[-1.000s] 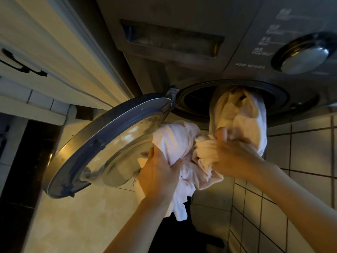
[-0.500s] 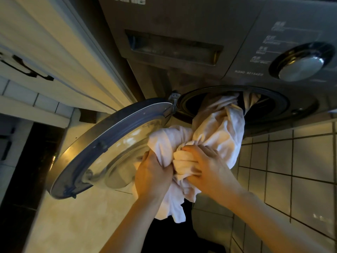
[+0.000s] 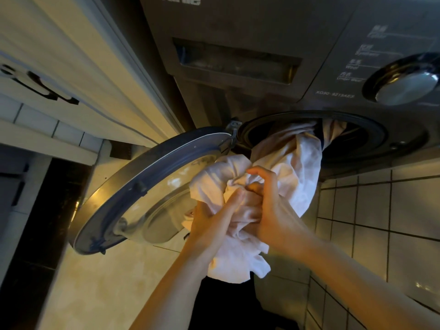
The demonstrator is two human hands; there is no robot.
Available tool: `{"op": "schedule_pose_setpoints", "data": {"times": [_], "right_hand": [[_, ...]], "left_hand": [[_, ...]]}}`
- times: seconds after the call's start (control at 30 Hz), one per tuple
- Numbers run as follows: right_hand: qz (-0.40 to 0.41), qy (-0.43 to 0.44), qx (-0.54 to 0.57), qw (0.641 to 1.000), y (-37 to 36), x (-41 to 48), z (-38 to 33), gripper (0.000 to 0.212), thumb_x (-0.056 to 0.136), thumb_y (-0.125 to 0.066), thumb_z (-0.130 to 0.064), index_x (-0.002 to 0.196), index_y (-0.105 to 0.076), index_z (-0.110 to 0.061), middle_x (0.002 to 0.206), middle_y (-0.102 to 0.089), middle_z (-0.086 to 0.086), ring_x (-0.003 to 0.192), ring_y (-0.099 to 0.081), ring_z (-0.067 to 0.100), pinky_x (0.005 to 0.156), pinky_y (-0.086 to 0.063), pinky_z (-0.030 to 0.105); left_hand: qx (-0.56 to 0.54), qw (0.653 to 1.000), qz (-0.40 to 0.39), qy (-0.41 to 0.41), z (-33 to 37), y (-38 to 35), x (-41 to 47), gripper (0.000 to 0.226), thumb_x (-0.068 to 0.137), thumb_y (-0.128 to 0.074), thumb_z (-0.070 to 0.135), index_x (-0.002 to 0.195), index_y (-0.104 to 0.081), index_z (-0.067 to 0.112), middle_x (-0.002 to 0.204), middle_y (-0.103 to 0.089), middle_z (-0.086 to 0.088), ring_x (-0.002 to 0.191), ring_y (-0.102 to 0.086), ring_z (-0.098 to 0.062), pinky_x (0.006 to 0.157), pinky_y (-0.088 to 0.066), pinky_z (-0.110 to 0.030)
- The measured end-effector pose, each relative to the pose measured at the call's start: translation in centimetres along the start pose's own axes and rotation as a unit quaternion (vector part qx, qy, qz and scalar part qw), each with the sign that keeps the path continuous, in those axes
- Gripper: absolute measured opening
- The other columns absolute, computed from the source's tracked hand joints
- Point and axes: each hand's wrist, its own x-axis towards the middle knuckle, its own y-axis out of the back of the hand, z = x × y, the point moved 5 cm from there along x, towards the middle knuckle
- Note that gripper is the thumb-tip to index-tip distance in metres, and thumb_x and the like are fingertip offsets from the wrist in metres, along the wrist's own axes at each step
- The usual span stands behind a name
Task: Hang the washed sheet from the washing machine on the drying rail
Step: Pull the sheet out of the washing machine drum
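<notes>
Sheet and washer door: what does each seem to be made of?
The sheet looks like soft white woven fabric, perhaps cotton, matte: it bunches into loose folds. The washer door has a dark grey rim, probably moulded plastic, around a clear domed window, glass or plastic: it shows glossy highlights.

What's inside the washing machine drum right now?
Part of the white sheet trails into the drum; the left hand and right hand grip the rest outside. Deeper inside is dark and hidden.
</notes>
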Motion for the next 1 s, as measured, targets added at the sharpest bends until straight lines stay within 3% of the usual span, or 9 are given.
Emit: {"op": "schedule_pose_setpoints", "data": {"times": [0.13,0.2,0.27,0.53,0.6,0.67,0.83,0.93,1.0], "right_hand": [[0.003,0.019,0.012,1.0,-0.9,-0.7,-0.2,0.093,0.073,-0.076,-0.008,0.13,-0.008,-0.038,0.106,-0.054,-0.021,0.09,-0.062,-0.003,0.074,-0.054,0.02],[0.016,0.024,0.034,0.999,-1.0,-0.9,-0.4,0.09,0.076,-0.074,-0.005,0.13,-0.009,-0.034,0.107,-0.06,-0.009,0.089,-0.065,0.001,0.075,-0.056,0.026],[0.028,0.02,0.069,0.997,-1.1,-1.2,-0.6,0.085,0.077,-0.073,-0.002,0.128,-0.012,-0.033,0.108,-0.064,-0.005,0.093,-0.067,0.005,0.079,-0.057,0.031],[-0.014,-0.033,0.116,0.993,-1.0,-1.3,0.2,0.069,0.078,-0.072,0.002,0.118,-0.025,-0.029,0.113,-0.066,-0.008,0.097,-0.066,0.002,0.083,-0.055,0.026],[-0.049,-0.031,0.103,0.993,-0.6,-1.2,0.1,0.07,0.078,-0.073,0.0,0.125,-0.028,-0.027,0.118,-0.063,-0.009,0.101,-0.063,-0.001,0.084,-0.053,0.021],[-0.077,-0.03,0.076,0.994,-0.4,-1.4,0.2,0.073,0.078,-0.074,-0.004,0.131,-0.029,-0.029,0.122,-0.057,-0.017,0.107,-0.058,-0.006,0.087,-0.049,0.013],[-0.049,0.021,-0.041,0.998,1.7,-1.1,0.3,0.084,0.068,-0.083,-0.026,0.136,-0.033,-0.034,0.141,-0.036,-0.017,0.13,-0.035,-0.002,0.102,-0.036,0.014],[-0.126,0.012,-0.214,0.969,3.0,0.1,2.5,0.114,0.059,-0.083,-0.047,0.143,-0.005,-0.045,0.152,0.008,-0.026,0.142,0.015,0.003,0.113,-0.004,0.027],[-0.165,0.006,-0.288,0.943,3.6,1.0,4.5,0.127,0.055,-0.081,-0.056,0.14,0.013,-0.051,0.151,0.019,-0.025,0.14,0.026,0.006,0.111,0.004,0.038]], "left_hand": [[0.022,0.997,0.062,0.045,-0.3,-0.7,0.4,0.126,0.019,-0.066,0.091,0.13,-0.042,0.034,0.123,-0.057,-0.001,0.108,-0.06,-0.022,0.085,-0.054,-0.041],[0.011,0.993,0.09,0.074,-0.2,-1.0,0.4,0.129,0.018,-0.068,0.089,0.131,-0.039,0.034,0.125,-0.056,-0.005,0.106,-0.061,-0.025,0.075,-0.058,-0.04],[-0.002,0.991,0.11,0.075,-0.2,-1.1,0.4,0.124,0.026,-0.069,0.087,0.133,-0.035,0.034,0.125,-0.054,-0.005,0.109,-0.059,-0.025,0.081,-0.055,-0.043],[-0.024,0.991,0.129,-0.026,-0.1,-0.4,0.5,0.027,0.072,-0.07,0.045,0.091,-0.056,0.033,0.089,-0.068,0.005,0.08,-0.066,-0.011,0.08,-0.055,-0.039],[-0.006,0.991,0.13,-0.034,0.4,-0.3,0.3,0.018,0.078,-0.068,0.037,0.079,-0.053,0.028,0.077,-0.065,0.004,0.072,-0.064,-0.011,0.075,-0.054,-0.036],[0.014,0.991,0.131,-0.035,0.6,-0.3,0.3,0.024,0.077,-0.067,0.04,0.086,-0.052,0.023,0.08,-0.064,0.001,0.074,-0.064,-0.013,0.075,-0.054,-0.038],[0.043,0.988,0.149,-0.023,-0.1,0.6,1.0,0.032,0.078,-0.062,0.045,0.087,-0.048,0.017,0.077,-0.055,0.0,0.078,-0.057,-0.022,0.074,-0.048,-0.04],[0.068,0.984,0.162,-0.01,-0.6,1.4,0.9,0.041,0.068,-0.058,0.057,0.081,-0.045,0.021,0.076,-0.05,0.002,0.087,-0.054,-0.028,0.086,-0.047,-0.047],[0.078,0.984,0.16,-0.015,-0.6,1.4,0.4,0.043,0.063,-0.055,0.059,0.079,-0.045,0.02,0.075,-0.05,0.003,0.085,-0.055,-0.028,0.084,-0.047,-0.046]]}}
